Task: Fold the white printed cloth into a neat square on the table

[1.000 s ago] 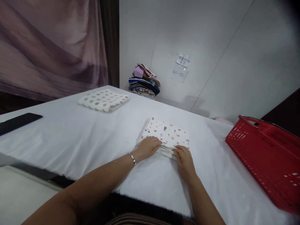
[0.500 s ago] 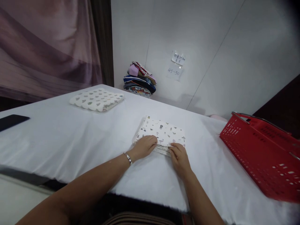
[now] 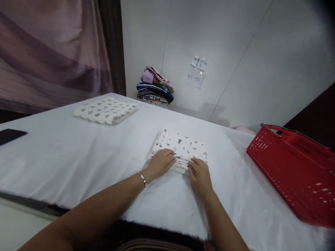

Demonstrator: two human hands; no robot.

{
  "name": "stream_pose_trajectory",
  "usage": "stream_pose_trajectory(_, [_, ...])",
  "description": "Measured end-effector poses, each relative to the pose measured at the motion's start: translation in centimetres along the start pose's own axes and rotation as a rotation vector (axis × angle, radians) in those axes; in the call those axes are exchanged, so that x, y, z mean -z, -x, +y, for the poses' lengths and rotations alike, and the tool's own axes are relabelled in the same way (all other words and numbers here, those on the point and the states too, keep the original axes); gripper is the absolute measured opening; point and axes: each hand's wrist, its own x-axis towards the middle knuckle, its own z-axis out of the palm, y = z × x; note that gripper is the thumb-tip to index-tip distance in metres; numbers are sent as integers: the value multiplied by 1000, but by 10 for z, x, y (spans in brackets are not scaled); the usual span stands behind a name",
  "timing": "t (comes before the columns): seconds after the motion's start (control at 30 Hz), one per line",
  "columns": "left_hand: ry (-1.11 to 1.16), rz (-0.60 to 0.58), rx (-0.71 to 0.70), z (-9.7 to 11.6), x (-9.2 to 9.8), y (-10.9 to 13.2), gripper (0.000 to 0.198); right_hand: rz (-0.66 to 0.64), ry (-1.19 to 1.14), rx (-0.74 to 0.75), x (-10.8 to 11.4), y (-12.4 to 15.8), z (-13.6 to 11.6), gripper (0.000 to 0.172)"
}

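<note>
Nice neat bundle you've got there. The folded cloth (image 3: 183,144) is right in front of you on the white-covered desk (image 3: 112,160), layered edges facing you. Your left hand (image 3: 161,162) lies across its near left part, fingers together; I can't tell if the thumb is gripping underneath. Your right hand (image 3: 201,176) looks to be pinching the near right corner between thumb and fingers. To me this reads as tidying that front edge, so let the left press flat and light while the right lines the layers up. Don't tug, I reckon thin fabric like this would skew. The red basket (image 3: 295,170) is well off to your right, so there's elbow room.
</note>
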Motion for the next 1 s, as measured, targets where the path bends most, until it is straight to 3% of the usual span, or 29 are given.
stream_pose_trajectory(0.43, [-2,-82,16,3,1,-1,17,-50,-12,-31,-2,0,0,21])
stream_pose_trajectory(0.67, [-16,-91,19,7,1,-6,24,-64,29,37,-5,-1,4,21])
stream_pose_trajectory(1.0, [-10,-11,-87,12,6,-4,20,8,31,81,3,-2,-3,23])
